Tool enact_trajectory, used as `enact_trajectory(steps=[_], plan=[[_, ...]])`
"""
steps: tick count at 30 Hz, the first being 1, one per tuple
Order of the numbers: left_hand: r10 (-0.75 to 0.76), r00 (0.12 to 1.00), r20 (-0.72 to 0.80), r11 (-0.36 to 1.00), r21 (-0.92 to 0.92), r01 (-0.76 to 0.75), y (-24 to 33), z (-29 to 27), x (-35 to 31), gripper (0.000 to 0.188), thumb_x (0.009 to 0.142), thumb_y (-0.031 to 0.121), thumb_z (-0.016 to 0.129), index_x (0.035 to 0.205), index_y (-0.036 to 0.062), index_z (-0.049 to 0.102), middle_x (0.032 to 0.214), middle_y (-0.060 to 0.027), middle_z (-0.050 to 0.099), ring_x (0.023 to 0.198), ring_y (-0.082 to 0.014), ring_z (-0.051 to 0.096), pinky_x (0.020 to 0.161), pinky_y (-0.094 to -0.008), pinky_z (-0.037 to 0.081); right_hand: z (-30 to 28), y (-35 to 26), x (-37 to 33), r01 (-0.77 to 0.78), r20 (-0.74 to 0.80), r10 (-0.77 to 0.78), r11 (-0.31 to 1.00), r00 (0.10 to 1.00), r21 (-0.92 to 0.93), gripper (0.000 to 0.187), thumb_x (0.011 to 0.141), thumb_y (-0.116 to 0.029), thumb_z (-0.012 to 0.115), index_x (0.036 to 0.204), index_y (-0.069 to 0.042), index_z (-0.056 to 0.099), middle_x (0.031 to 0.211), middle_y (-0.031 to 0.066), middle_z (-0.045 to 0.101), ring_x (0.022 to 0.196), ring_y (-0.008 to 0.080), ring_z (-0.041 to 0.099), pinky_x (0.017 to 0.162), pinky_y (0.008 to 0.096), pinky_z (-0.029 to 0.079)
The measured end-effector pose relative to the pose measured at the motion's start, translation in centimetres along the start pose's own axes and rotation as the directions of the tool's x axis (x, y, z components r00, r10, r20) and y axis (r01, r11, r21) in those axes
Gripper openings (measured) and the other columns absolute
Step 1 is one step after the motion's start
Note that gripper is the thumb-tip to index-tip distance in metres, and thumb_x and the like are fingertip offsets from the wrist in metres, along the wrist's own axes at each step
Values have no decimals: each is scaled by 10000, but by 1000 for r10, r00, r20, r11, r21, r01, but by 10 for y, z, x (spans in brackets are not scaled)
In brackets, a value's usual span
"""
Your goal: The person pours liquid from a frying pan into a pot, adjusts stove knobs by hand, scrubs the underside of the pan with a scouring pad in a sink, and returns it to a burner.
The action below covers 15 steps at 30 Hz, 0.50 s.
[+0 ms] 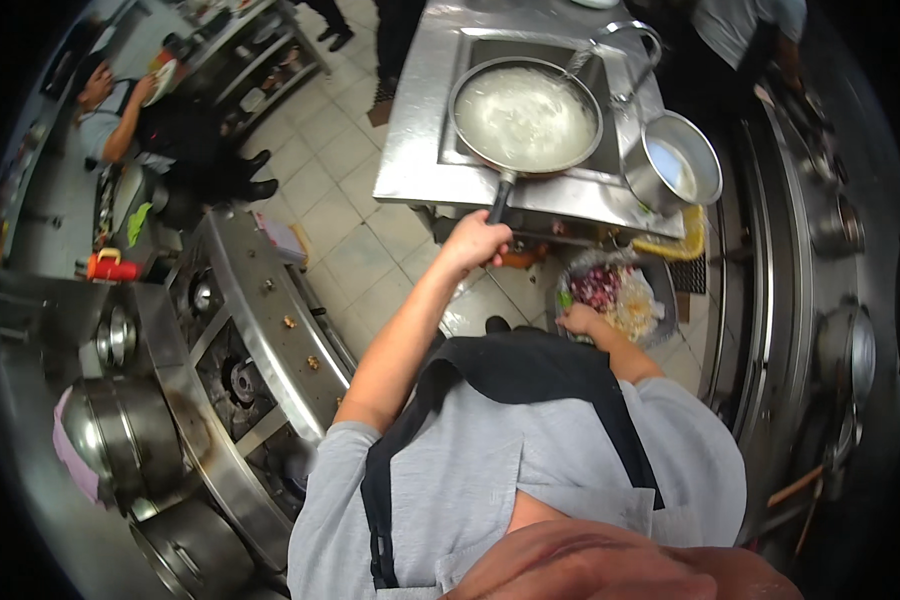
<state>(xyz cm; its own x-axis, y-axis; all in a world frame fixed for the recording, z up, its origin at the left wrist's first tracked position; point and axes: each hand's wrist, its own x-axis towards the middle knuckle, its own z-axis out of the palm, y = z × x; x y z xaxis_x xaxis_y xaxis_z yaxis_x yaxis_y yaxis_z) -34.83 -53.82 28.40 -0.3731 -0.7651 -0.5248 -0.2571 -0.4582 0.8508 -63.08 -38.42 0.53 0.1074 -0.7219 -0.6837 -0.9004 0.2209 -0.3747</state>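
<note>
My left hand (pixel 477 242) is closed around the black handle of a wide frying pan (pixel 507 180). The pan rests over the metal sink (pixel 610 140), filled with cloudy whitish liquid (pixel 525 112). Low to the right, my right hand (pixel 578 320) reaches to the near left side of a plastic-lined bin (pixel 660 275). Its fingers look curled; what they hold, if anything, I cannot make out. A bit of green (pixel 565 299) shows just beyond them. Chopped purple onion (pixel 598 286) and pale scraps (pixel 635 305) lie in the bin.
A deep metal pot (pixel 675 165) stands at the sink counter's right edge, near the curved tap (pixel 635 40). On the left runs a gas stove (pixel 260 370) with large pots beside it. A co-worker (pixel 120 120) holds a plate at far left; another person (pixel 750 40) is far right.
</note>
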Motion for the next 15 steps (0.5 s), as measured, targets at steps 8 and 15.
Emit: enact_trajectory(steps=[8, 15], plan=[[-10, 1000, 7, 999, 35, 10, 6, 3, -6, 140, 852, 156, 597, 934, 53, 548, 671, -16, 591, 477, -107, 546, 412, -273, 365, -10, -20, -20, -38, 40, 38, 999, 998, -3, 416, 858, -426, 647, 1064, -79, 750, 1054, 182, 729, 1022, 357, 688, 909, 440, 529], [-23, 1000, 7, 998, 52, 23, 6, 3, -3, 127, 851, 156, 598, 918, 60, 549, 675, -13, 596, 489, -106, 552, 424, -274, 375, -34, -38, -34, 79, -97, -67, 990, 993, 116, 381, 873, -418, 663, 1023, -77, 744, 980, 163, 735, 930, 327, 704, 854, 424, 541]])
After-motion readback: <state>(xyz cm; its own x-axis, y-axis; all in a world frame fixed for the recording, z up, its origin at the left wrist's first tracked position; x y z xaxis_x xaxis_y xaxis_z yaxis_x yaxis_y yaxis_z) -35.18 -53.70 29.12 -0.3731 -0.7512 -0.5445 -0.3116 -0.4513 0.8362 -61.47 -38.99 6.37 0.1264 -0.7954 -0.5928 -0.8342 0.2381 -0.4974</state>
